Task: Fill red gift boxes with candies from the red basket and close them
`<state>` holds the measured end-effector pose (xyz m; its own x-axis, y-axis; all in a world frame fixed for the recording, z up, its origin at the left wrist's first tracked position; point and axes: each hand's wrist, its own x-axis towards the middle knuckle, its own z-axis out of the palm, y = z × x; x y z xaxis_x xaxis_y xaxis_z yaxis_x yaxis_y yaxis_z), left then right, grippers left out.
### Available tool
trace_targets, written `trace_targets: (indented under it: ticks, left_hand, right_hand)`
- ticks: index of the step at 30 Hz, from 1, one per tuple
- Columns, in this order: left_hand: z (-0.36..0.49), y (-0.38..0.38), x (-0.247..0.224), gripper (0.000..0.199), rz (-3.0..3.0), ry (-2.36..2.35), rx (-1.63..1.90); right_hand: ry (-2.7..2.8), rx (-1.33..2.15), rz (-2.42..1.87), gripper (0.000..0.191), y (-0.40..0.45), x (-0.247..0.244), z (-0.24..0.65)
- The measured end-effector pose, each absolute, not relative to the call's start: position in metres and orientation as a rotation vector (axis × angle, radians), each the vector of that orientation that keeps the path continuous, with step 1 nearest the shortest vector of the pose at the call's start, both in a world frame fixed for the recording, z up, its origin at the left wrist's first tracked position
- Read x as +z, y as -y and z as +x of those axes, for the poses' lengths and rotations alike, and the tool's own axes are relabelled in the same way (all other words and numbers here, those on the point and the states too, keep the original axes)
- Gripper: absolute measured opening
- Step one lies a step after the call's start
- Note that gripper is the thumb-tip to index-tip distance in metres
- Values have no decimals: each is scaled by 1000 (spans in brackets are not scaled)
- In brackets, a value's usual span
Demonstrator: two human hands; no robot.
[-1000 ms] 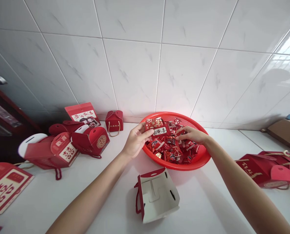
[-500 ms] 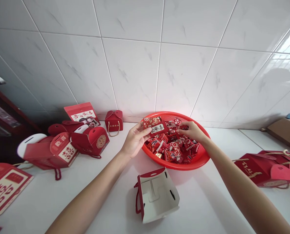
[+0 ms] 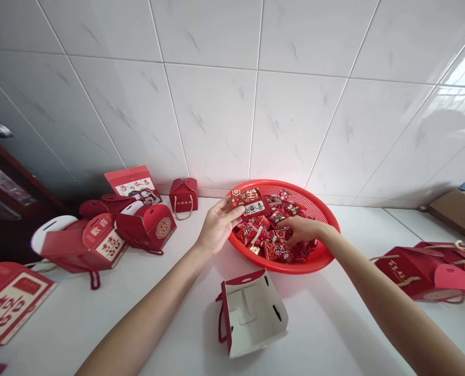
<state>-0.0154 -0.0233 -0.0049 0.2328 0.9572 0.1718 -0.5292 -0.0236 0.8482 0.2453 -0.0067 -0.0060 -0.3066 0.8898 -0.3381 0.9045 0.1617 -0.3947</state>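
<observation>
My left hand (image 3: 220, 224) is closed on flat red candy packets (image 3: 251, 203) with gold and white printing, held over the left rim of a red plastic basket (image 3: 324, 256). In the basket lies a heap of red wrapped candies (image 3: 261, 235). My right hand (image 3: 300, 230) reaches down into the heap, fingers and thumb apart and touching the wrappers; I see nothing held in it. In front of the basket is an open red gift box (image 3: 255, 313), white inside, with a red cord handle on its left side.
Several red gift boxes (image 3: 81, 243) stand at the left, and a small closed one (image 3: 183, 196) is by the tiled wall (image 3: 212, 120). More red boxes (image 3: 416, 271) are at the right, with a brown cardboard box (image 3: 457, 211) behind them.
My right hand has moved down and slightly left into the candies, its fingers spreading from a pinch. My left hand keeps its packets almost still.
</observation>
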Motion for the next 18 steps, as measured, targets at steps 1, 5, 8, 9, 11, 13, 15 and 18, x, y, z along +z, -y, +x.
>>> trace_targets:
  ticks: [1, 5, 8, 9, 11, 13, 15, 18]
  left_hand:
    - [-15, 23, -5, 38, 986, -558, 1290]
    - [-15, 24, -4, 38, 972, -556, 1287]
    - [-15, 24, -3, 39, 969, -544, 1282]
    - [-15, 25, -2, 39, 966, -538, 1281]
    - [-16, 24, -2, 37, 953, -525, 1272]
    - [-17, 23, -2, 32, 924, -517, 1265]
    - [-19, 20, -2, 25, 872, -518, 1273]
    - [-21, 17, -3, 15, 790, -529, 1295]
  right_hand:
    - [-2369, -836, 1830, 68, 7, -6, 245]
    - [-2397, -855, 1829, 52, 6, -5, 247]
    - [-2413, -951, 1780, 30, 7, -2, 247]
    - [-2413, -998, 1751, 21, 8, -1, 247]
    - [-2410, -1090, 1693, 15, 10, 0, 247]
    - [-2451, -1140, 1682, 24, 11, 1, 248]
    - [-2551, -1121, 1730, 24, 9, 2, 250]
    - [-2720, -1007, 1853, 20, 1, 9, 250]
